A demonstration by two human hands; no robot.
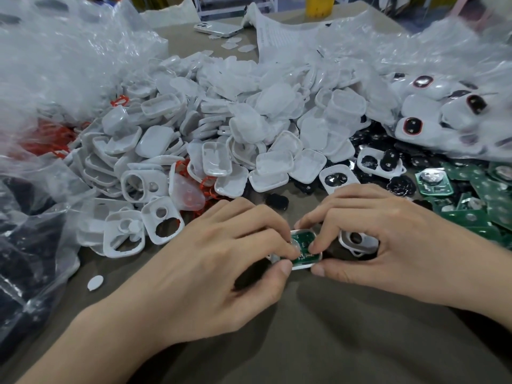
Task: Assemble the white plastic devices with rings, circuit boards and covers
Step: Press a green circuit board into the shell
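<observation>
Head view: your left hand (221,261) and right hand (388,245) meet fingertip to fingertip over a white shell (304,266) with a green circuit board (304,246) lying in it. Both hands grasp it, each with a thumb at the near edge and curled fingers on the board's top. The shell sits directly between your two sets of fingers, so neither hand is nearer. Its long axis appears to run from your thumbs away toward your fingertips. The pressing-down looks like the step in hand, and the board seems to need an even push from both sides to seat flat.

A second white frame (357,241) lies just behind your right fingers; whether they hold it cannot be told. Beyond your fingertips rises a heap of white covers (249,120), with red rings (50,137) far off your left knuckles and spare boards (471,214) off your right. A printed sheet (282,31) lies far beyond the heap, its writing too small to read; no brand shows.
</observation>
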